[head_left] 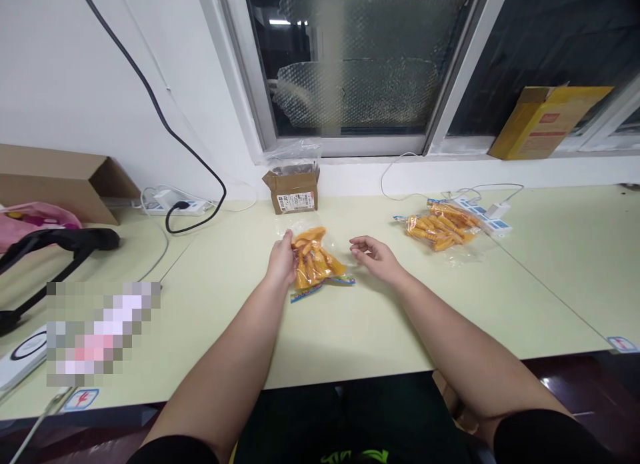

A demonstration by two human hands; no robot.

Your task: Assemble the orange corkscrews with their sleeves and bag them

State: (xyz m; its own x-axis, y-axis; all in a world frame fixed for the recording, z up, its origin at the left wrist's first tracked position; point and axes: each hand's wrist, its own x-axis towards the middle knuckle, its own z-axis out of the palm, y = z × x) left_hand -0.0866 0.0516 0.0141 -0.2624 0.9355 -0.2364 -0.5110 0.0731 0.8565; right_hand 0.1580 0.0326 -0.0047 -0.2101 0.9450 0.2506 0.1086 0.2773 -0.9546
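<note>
A clear bag of orange pieces (316,259) is in front of me on the pale table, its blue-edged end towards me. My left hand (283,259) grips the bag's left side. To the right of the bag, apart from it, is my right hand (374,256), with its fingers slightly bent and spread and nothing between them. Farther right lie more clear bags of similar orange pieces (440,225), touched by neither hand.
Behind the held bag stands a small open cardboard box (295,189). Power strips (483,214) with cables lie at the back right and back left. A black cable (163,121) hangs at left, near a black curved frame (75,241) and a large box (60,177).
</note>
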